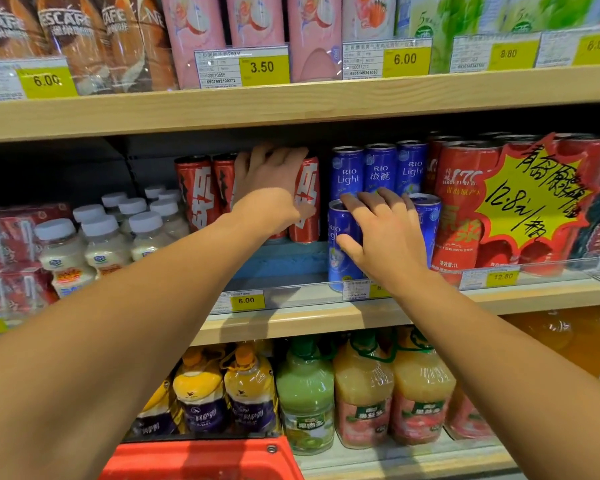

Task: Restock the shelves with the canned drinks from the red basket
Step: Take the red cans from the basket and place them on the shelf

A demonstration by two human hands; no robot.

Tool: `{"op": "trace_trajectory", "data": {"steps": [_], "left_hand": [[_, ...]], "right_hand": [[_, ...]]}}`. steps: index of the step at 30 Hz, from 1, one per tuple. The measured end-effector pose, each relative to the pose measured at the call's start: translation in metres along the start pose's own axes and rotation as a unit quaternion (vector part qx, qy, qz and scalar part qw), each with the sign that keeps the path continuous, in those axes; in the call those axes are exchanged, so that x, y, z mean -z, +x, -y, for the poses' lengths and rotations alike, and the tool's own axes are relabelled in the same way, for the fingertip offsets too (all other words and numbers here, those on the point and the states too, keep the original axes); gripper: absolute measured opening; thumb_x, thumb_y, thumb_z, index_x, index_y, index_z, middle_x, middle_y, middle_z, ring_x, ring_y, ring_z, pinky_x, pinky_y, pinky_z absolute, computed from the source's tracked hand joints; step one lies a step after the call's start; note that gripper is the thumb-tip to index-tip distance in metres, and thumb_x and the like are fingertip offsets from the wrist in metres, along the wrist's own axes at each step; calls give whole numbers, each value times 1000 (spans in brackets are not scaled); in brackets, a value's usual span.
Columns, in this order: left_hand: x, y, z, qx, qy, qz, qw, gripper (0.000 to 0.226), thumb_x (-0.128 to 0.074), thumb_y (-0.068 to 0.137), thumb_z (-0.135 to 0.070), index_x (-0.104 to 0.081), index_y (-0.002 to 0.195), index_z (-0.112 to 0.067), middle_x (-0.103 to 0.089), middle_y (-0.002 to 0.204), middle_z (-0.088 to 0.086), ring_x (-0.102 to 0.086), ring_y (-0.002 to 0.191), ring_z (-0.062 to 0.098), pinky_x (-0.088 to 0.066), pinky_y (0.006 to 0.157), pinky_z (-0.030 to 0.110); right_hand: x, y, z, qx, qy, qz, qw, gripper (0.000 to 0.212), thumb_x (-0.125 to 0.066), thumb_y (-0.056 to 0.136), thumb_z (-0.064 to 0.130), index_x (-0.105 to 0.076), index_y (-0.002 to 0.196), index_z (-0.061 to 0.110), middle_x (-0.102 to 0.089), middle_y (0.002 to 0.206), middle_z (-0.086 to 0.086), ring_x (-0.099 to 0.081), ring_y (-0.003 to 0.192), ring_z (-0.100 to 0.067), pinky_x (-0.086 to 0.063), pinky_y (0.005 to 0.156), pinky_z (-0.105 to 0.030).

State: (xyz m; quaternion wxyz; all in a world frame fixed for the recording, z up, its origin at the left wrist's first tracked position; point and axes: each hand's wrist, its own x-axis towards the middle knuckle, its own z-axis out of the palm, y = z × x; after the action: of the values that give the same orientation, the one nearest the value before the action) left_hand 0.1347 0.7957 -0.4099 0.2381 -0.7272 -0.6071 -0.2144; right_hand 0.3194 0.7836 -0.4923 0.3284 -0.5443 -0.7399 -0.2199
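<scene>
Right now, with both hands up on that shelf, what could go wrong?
The right hand grips a front blue can that stands at the shelf's front lip; a bump might send it over the edge. The left hand reaches among the tall red cans, which stand close together, so one knocked over could topple its neighbours.

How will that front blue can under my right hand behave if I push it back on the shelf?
The blue can is tall and slim, so a push near its top, where the right hand rests, would probably tip it rather than slide it. Its glossy, rigid-looking wall may be slippery. If it falls, it would likely roll or knock the cans behind.
</scene>
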Motion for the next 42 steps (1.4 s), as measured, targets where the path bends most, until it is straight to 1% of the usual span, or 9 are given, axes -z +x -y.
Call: {"op": "trace_trajectory", "data": {"steps": [4, 14, 24, 30, 34, 36, 37, 38, 42], "left_hand": [[-14, -1, 6, -6, 39, -11, 999, 105, -76, 68, -55, -14, 150, -32, -28, 155, 2, -18, 143, 34, -8, 117, 54], [-23, 7, 0, -3, 40, -28, 999, 101, -77, 73, -45, -13, 151, -36, -31, 154, 4, -19, 143, 36, -8, 115, 56], [-27, 11, -4, 8, 48, -28, 998, 102, -78, 71, -45, -14, 150, -36, -31, 153, 6, -19, 143, 38, -10, 117, 58], [-18, 3, -4, -1, 13, -17, 1000, 99, -69, 76, -51, -9, 153, -36, -23, 158, 2, -15, 145, 34, -6, 118, 55], [-4, -21, 2, -12, -33, -35, 999, 83, -66, 81, -45, -25, 151, -27, -32, 154, 5, -25, 142, 32, -17, 117, 52], [4, -41, 8, 23, -86, -23, 996, 56, -65, 84, -43, -50, 131, -17, -56, 128, 11, -47, 124, 35, -40, 102, 50], [5, -52, 12, 35, -105, -24, 994, 44, -64, 85, -42, -54, 118, -14, -60, 112, 10, -54, 112, 35, -47, 91, 47], [6, -64, 18, 37, -120, -30, 992, 43, -63, 86, -41, -54, 118, -13, -60, 108, 10, -54, 107, 35, -47, 87, 47], [-4, -123, 44, -4, -191, -23, 981, 69, -67, 85, -35, -42, 144, -12, -50, 142, 8, -43, 131, 29, -35, 110, 44]], "right_hand": [[-1, 1, -1, -2, -2, -6, 1000, 60, -64, 84, 45, -50, 139, 24, -56, 136, -5, -40, 133, -34, -23, 113, -54], [-2, 0, -1, -3, -5, -2, 1000, 60, -61, 85, 47, -49, 139, 24, -55, 137, -4, -38, 134, -33, -22, 114, -53], [1, 1, 1, -8, -3, 12, 1000, 60, -60, 86, 46, -47, 141, 25, -52, 140, -4, -36, 135, -33, -19, 115, -53], [8, 2, 2, -11, -13, 31, 999, 61, -56, 87, 50, -43, 143, 27, -49, 143, -2, -32, 138, -31, -13, 116, -53], [19, 5, 6, 2, -10, 28, 1000, 63, -58, 86, 49, -45, 141, 24, -50, 142, -5, -33, 137, -32, -17, 115, -54], [26, 4, 12, 7, -7, 20, 1000, 62, -60, 85, 48, -47, 140, 22, -52, 139, -7, -36, 134, -33, -21, 112, -53], [28, 3, 16, 11, -6, 16, 1000, 62, -60, 85, 47, -48, 139, 20, -54, 136, -8, -38, 132, -35, -24, 111, -53], [31, 0, 22, 18, -4, 14, 1000, 62, -59, 84, 47, -48, 138, 19, -54, 134, -8, -39, 130, -35, -25, 110, -52], [36, -24, 56, 35, 48, 29, 998, 64, -59, 82, 45, -49, 139, 15, -52, 138, -9, -39, 132, -35, -23, 113, -52]]}}
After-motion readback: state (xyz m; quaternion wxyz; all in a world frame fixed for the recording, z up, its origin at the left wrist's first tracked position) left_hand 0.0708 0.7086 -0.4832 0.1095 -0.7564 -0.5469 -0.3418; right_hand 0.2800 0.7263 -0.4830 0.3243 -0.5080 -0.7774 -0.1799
